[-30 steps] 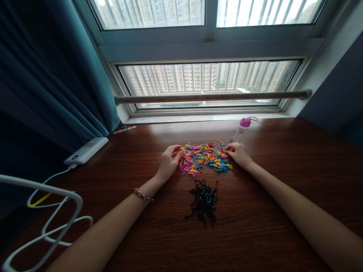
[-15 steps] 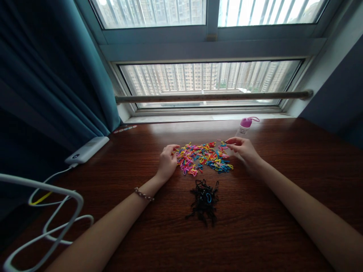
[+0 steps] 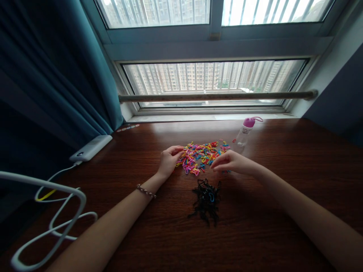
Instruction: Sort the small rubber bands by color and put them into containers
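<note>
A loose pile of small colourful hair ties [image 3: 198, 155] in pink, yellow, blue, red and orange lies on the table. My left hand [image 3: 169, 160] rests at its left edge, thumb and fingers closed together at the ties; anything between them is too small to make out. Above the pile's right side is my right hand [image 3: 234, 162], its fingers pinched downward and covering some ties. What it holds, if anything, is hidden. Nearer to me sits a heap of black hair ties [image 3: 205, 206] with one blue tie [image 3: 211, 197] on top.
Behind my right hand stands a clear bottle [image 3: 244, 134] with a pink cap and loop, a red tie beside it. On the left, a white power bank [image 3: 92, 148] is plugged into a white cable [image 3: 82, 196]. A curtain [image 3: 96, 75] hangs beside the window.
My right hand has moved left and toward me, from the pile's far right edge to above its near right part. My left hand's thumb and fingers have closed closer together at the left edge.
</note>
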{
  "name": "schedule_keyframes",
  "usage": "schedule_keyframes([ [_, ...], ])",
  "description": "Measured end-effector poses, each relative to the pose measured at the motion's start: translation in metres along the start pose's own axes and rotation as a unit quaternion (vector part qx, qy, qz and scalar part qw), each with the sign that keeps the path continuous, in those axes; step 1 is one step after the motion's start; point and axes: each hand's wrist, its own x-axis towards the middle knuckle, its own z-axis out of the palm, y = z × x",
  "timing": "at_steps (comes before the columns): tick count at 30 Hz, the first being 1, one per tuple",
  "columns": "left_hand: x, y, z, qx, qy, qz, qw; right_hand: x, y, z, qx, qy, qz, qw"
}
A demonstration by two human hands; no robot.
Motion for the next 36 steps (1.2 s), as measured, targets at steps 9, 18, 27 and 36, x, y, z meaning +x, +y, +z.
schedule_keyframes([
  [9,-0.004,0.005,-0.001,0.119,-0.011,0.077,0.990,0.005,0.024,-0.021,0.090,0.129,0.078,0.985],
  [18,-0.007,0.014,0.001,0.297,-0.012,0.210,0.932,0.002,0.019,-0.031,0.131,0.264,0.081,0.952],
  [27,-0.016,0.021,0.004,0.313,-0.128,0.227,0.913,0.005,0.029,-0.025,-0.010,0.170,0.063,0.983],
  [36,-0.005,0.005,0.003,0.283,-0.037,0.182,0.941,0.011,0.033,0.001,-0.221,0.166,-0.062,0.959],
])
